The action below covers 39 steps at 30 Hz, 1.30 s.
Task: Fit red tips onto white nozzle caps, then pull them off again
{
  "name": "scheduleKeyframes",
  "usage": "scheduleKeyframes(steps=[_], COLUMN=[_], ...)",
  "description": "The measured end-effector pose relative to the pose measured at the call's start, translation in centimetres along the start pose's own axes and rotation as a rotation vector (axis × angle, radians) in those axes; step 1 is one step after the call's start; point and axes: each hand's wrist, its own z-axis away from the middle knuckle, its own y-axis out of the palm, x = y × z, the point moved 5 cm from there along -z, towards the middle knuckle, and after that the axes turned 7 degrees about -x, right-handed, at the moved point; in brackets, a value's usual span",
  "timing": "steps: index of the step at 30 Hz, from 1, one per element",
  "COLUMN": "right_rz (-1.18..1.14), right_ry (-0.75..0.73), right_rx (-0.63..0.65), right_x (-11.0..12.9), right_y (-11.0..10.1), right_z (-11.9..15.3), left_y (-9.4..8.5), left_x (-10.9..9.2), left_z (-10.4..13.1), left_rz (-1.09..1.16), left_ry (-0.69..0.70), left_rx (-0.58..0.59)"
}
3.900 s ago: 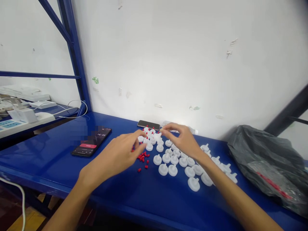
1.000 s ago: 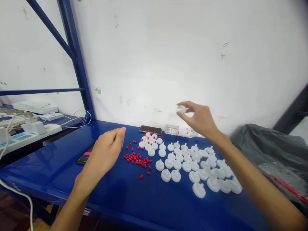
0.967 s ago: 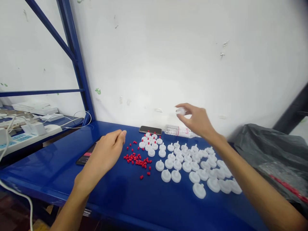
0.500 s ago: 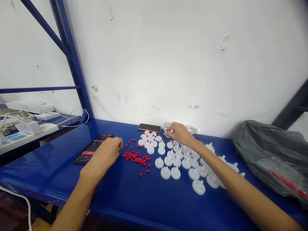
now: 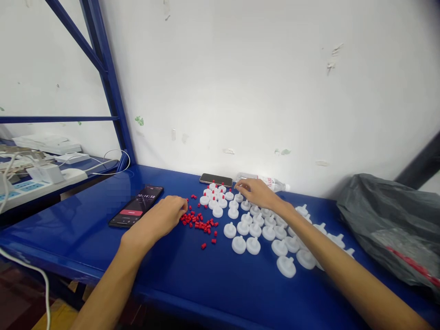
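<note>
Loose red caps (image 5: 198, 222) lie scattered on the blue table. My left hand (image 5: 170, 211) is at their left edge with its fingers bent together; what is between the fingertips, if anything, is hidden. My right hand (image 5: 256, 190) reaches to the back of the white pieces, its thumb and fingers pinched at the top of a white disc with a spout (image 5: 238, 197). Left of that stands a group of similar discs with red caps on their spouts (image 5: 212, 202). Many uncapped white discs (image 5: 254, 230) spread to the right, partly hidden under my right forearm.
A phone with a running timer (image 5: 136, 207) lies left of my left hand. At the wall are a second phone (image 5: 216, 179) and a clear bottle on its side (image 5: 271, 183). A dark plastic bag (image 5: 371, 215) sits at the right; a power strip (image 5: 37, 188) is far left.
My left hand has moved right, from beside the phone to the red caps. My right hand has lowered slightly, and a white disc now shows beneath its fingertips. The view has shifted a little.
</note>
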Motion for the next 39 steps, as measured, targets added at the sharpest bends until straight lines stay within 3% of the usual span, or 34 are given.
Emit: scheduleKeyframes(steps=[5, 11, 16, 18, 20, 23, 26, 29, 33, 36, 39], right_rz=[-0.037, -0.015, -0.055, -0.096, -0.132, -0.184, -0.224, -0.198, -0.206, -0.154, -0.022], right_ry=[-0.118, -0.04, -0.013, -0.036, -0.108, -0.239, -0.348, -0.399, -0.365, -0.403, -0.444], right_rx=[0.024, -0.04, -0.106, -0.128, -0.151, -0.172, -0.137, -0.137, -0.179, -0.146, -0.167], right_x=[1.7, 1.7, 2.6, 4.1, 6.3, 10.2, 13.5, 15.0, 14.7, 14.5, 14.6], right_y=[0.1, -0.6, -2.8, -4.4, -6.0, -8.2, -9.2, -9.5, -9.5, -8.5, -7.2], right_z=[0.3, 0.2, -0.2, -0.1, 0.2, 1.2, 2.4, 3.1, 3.2, 3.1, 3.1], left_y=[-0.3, -0.4, -2.0, -3.0, -3.7, -4.0, -3.6, -3.4, -3.9, -3.9, -3.6], left_x=[-0.5, -0.3, -1.4, -2.7, -4.4, -6.8, -8.5, -8.9, -8.1, -7.3, -7.5], left_z=[0.2, 0.2, -0.1, 0.1, 0.6, 1.6, 2.2, 2.3, 2.0, 1.8, 1.8], left_rz=[0.031, 0.029, 0.008, 0.097, 0.322, 0.607, 0.741, 0.824, 1.033, 1.13, 1.116], left_ry=[0.003, -0.013, -0.032, -0.004, 0.053, 0.09, 0.063, 0.016, -0.048, -0.13, -0.126], left_rx=[-0.027, -0.077, -0.185, -0.248, -0.281, -0.229, -0.149, -0.117, -0.197, -0.222, -0.156])
